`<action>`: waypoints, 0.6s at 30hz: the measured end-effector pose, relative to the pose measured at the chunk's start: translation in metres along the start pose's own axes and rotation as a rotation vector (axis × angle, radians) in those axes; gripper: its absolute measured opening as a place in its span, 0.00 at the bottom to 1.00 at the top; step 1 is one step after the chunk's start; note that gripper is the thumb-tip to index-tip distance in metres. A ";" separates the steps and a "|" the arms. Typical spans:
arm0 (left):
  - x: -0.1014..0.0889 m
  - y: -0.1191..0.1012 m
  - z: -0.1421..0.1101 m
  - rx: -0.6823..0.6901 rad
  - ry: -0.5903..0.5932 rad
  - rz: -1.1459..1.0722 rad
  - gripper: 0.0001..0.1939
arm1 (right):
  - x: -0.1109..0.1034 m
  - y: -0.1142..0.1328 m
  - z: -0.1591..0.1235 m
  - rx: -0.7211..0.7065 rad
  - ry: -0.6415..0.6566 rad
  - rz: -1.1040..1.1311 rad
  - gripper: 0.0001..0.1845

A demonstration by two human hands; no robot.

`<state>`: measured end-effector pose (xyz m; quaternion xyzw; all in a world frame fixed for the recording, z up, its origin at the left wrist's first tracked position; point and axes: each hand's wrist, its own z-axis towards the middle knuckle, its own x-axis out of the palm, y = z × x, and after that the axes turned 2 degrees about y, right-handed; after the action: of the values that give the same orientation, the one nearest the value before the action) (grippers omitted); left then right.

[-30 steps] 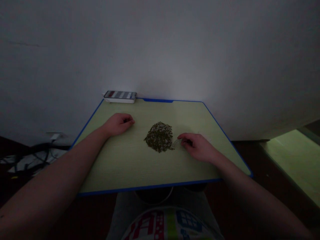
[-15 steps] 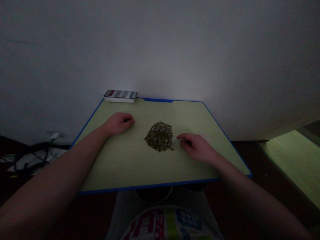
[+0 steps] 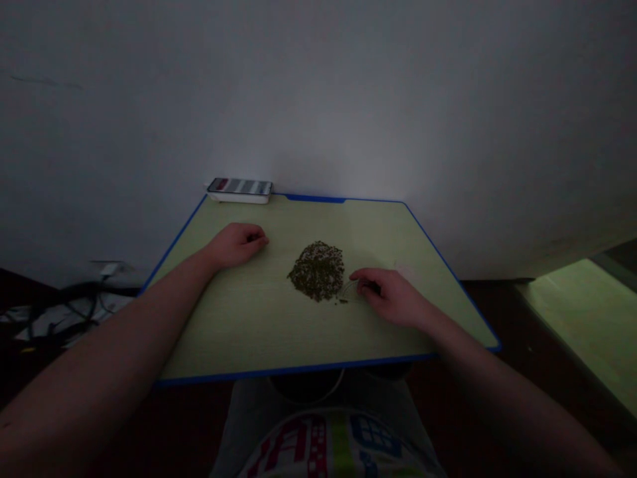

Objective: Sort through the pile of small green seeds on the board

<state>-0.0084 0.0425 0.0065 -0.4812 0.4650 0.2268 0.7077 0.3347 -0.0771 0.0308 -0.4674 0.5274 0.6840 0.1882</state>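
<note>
A flat heap of small dark green-brown grains lies mid-table, with a few stray bits at its lower right edge. My right hand is just right of the heap, thumb and fingers pinched on a clear, thin, curved piece. Its rounded edge faces the heap; the rest is hidden by my fingers, and I cannot make out what kind of thing it is. To the left of the heap my left hand rests on the table, fingers loosely curled in, with nothing visible in them.
The pale table has a blue rim and stands against a grey wall. A phone lies on a white box at the back left corner. Cables and a plug are on the left, below table height.
My right hand has shifted slightly left and towards me with the clear piece. A few grains now lie loose by the heap's lower right edge. My left hand has stayed put.
</note>
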 end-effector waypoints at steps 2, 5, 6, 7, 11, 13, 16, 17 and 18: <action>0.000 0.000 0.000 -0.006 -0.002 0.009 0.19 | 0.001 0.001 -0.002 0.006 -0.004 -0.002 0.19; 0.000 0.001 0.000 -0.005 0.002 0.018 0.19 | 0.002 0.000 -0.002 0.017 -0.016 0.008 0.18; 0.000 0.001 0.000 -0.004 0.001 0.019 0.19 | 0.002 0.000 -0.002 0.020 -0.022 0.013 0.18; 0.000 0.001 0.000 -0.004 -0.001 0.019 0.19 | 0.003 0.000 -0.001 0.024 -0.028 0.017 0.19; 0.000 0.000 0.001 0.004 -0.006 0.021 0.19 | 0.004 0.000 0.001 0.023 -0.042 0.005 0.18; 0.000 0.001 0.001 0.004 -0.001 0.021 0.19 | 0.004 0.000 0.002 0.007 -0.034 0.002 0.18; 0.000 0.001 0.001 -0.008 0.003 0.014 0.19 | 0.003 0.002 0.002 -0.010 -0.010 0.011 0.18; 0.000 0.001 0.001 -0.014 0.004 0.014 0.19 | 0.003 0.002 0.001 -0.011 -0.006 0.010 0.18; 0.000 0.001 0.001 -0.018 0.006 0.015 0.19 | 0.004 0.002 0.001 -0.014 -0.005 0.008 0.18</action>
<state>-0.0089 0.0436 0.0056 -0.4845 0.4689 0.2347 0.7002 0.3312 -0.0782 0.0288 -0.4650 0.5241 0.6896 0.1833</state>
